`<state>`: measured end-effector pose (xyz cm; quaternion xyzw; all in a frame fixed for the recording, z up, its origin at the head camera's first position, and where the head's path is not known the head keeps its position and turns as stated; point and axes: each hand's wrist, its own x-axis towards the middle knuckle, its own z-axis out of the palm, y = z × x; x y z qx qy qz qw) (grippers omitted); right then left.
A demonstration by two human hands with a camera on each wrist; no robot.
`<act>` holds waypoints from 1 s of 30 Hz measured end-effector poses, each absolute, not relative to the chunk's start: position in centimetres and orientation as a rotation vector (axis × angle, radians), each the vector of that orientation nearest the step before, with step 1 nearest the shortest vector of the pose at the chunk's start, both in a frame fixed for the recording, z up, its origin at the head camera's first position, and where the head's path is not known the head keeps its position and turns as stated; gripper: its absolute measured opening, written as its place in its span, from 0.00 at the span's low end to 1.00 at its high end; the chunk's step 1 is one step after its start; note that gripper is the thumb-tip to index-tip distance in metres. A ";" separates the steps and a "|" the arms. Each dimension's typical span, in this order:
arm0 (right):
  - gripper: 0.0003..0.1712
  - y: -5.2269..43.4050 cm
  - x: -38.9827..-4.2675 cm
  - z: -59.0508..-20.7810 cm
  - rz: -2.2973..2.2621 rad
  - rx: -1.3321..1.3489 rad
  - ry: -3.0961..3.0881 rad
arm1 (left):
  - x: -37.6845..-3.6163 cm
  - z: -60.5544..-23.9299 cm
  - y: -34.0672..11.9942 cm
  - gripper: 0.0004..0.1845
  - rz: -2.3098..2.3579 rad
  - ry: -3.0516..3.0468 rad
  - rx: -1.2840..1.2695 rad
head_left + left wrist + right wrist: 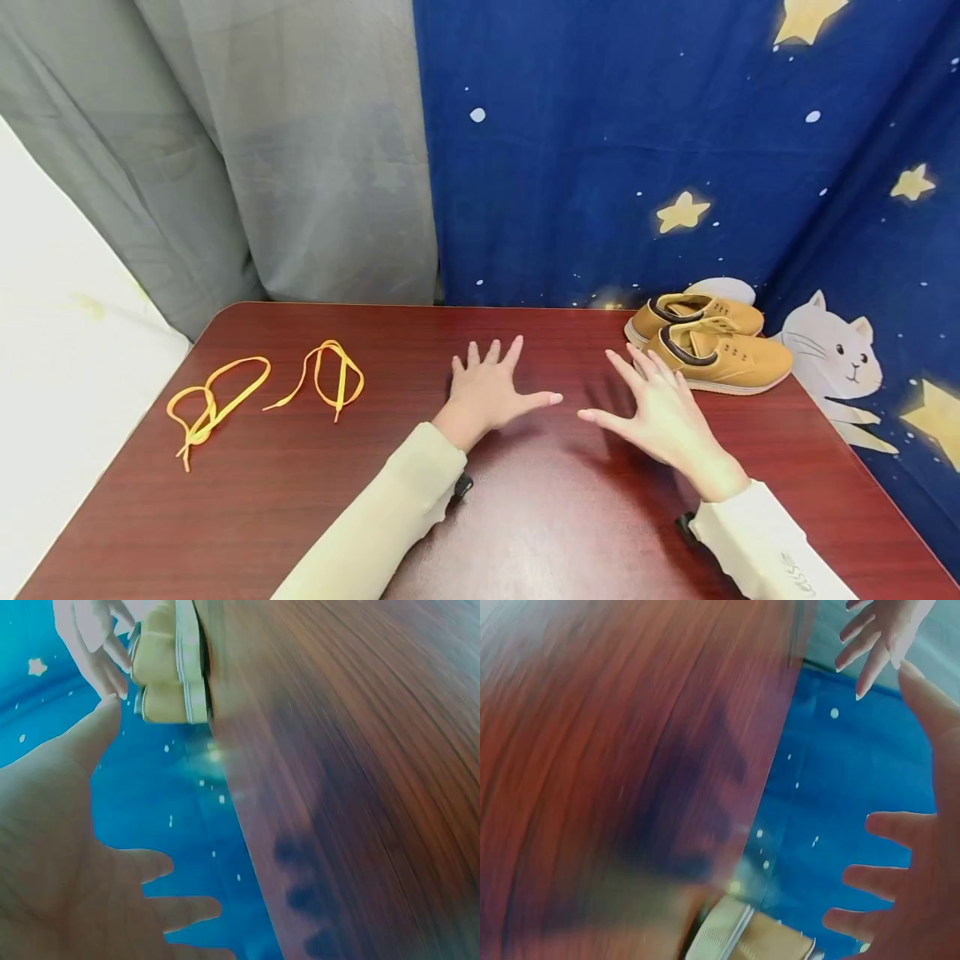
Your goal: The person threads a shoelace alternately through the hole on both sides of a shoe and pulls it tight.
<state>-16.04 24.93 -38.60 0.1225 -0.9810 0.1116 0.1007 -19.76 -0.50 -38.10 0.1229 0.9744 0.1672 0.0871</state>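
Observation:
My left hand [487,396] is held over the middle of the table with its fingers spread and nothing in them. To its right my right hand [663,412] has its fingers spread too, thumb pointing toward the left thumb. Just behind the right hand sits a pair of tan shoes, the nearer shoe [738,360] partly overlapped by its fingertips in the head view, the farther shoe [738,315] beside it. No laces show in their eyelets. On the left lie two yellow shoelaces, one looped lace [217,408] and a second lace [341,383].
The dark red wooden table [300,517] ends at a back edge along a grey curtain [322,167] and a blue star-patterned curtain [562,167]. A white surface [60,333] borders the table on the left.

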 end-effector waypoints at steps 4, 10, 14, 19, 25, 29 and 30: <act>0.57 26.3 -16.0 -38.5 0.338 0.406 -2.809 | -20.1 -38.1 1.3 0.58 0.476 2.894 0.435; 0.57 28.2 -15.9 -38.8 0.330 0.434 -2.760 | -20.4 -39.0 3.9 0.56 0.409 2.933 0.487; 0.56 29.3 -16.0 -38.9 0.361 0.408 -2.735 | -20.4 -39.0 5.4 0.50 0.416 2.966 0.598; 0.54 30.6 -16.3 -38.6 0.450 0.325 -2.719 | -20.4 -38.5 7.0 0.42 0.632 2.885 0.668; 0.55 32.4 -16.9 -38.3 0.472 0.243 -2.741 | -21.4 -37.9 8.3 0.40 0.801 2.814 0.635; 0.57 33.6 -17.5 -38.2 0.490 0.245 -2.735 | -22.5 -37.8 8.9 0.39 0.997 2.723 0.570; 0.57 33.9 -17.6 -38.2 0.497 0.243 -2.727 | -22.7 -37.8 9.1 0.39 1.017 2.714 0.563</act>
